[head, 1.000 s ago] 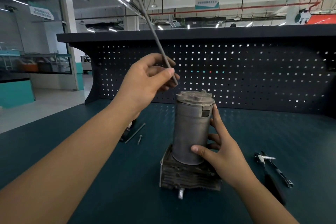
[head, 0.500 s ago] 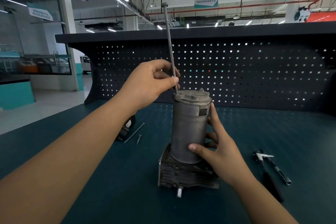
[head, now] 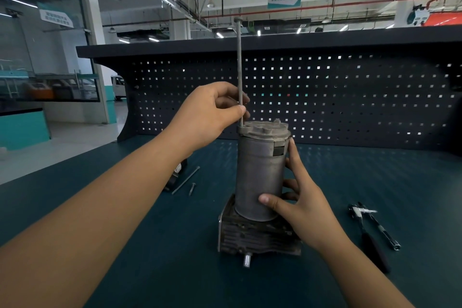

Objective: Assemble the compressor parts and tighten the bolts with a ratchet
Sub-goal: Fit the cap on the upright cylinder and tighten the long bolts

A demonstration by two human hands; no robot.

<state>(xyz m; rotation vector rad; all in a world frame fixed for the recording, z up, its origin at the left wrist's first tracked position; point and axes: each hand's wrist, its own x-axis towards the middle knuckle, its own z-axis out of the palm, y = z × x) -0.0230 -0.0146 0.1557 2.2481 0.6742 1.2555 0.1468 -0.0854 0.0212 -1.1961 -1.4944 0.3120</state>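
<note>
Step in hand: I am watching the left hand putting a long bolt into a hole at the 9 o'clock edge of the end cap.
Left hand: it is pinching the long bolt low down, thumb in front and fingers behind.
Right hand: the right hand is wrapping around the grey cylinder on its 3 o'clock side, thumb in front, holding it so it does not tip.
Where the compressor is: it is standing upright in the middle of the dark green bench, with the grey cylinder sitting on the ribbed base block.
How to do it well: I think the long bolt should be going straight down, not leaning. It is looking nearly straight right now. Letting it slide slowly and wiggling it a little should help it find the hole far below. The right hand should be keeping the cylinder from turning, so the holes line up.
What is waiting: a second long bolt and a small screw are lying at 9 o'clock of the compressor, and the ratchet is lying at 3 o'clock with a thin extension bar just beside it.
Edges: the pegboard wall is standing at 12 o'clock, well behind the compressor.
Open room: the bench is looking bare at 6 o'clock and between the compressor and the ratchet, so the hands are having plenty of room.
</note>
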